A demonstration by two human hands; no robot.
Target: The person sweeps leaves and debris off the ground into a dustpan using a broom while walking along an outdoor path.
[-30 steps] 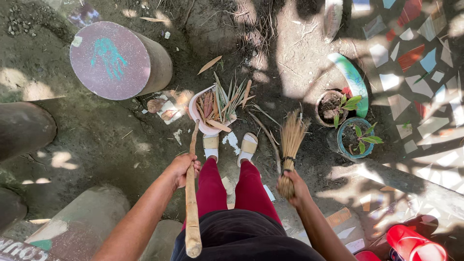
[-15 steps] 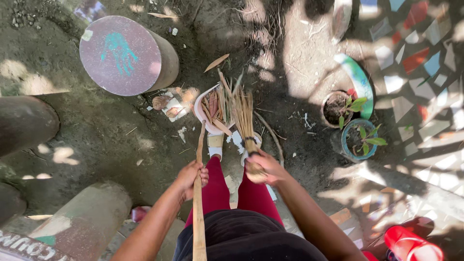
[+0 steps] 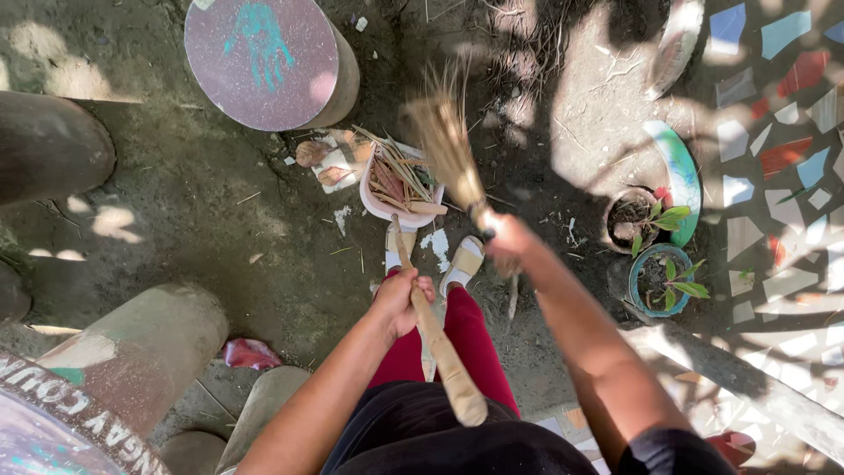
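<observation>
Since half a second ago, the right hand (image 3: 508, 237) has lifted its gripped straw hand broom (image 3: 447, 145), bristles pointing up and away, above the pale plastic dustpan (image 3: 400, 189) of dry leaves. Left hand (image 3: 400, 299) clasps the dustpan's long wooden handle (image 3: 440, 347), running back toward the body, on packed dirt ground (image 3: 211, 202).
</observation>
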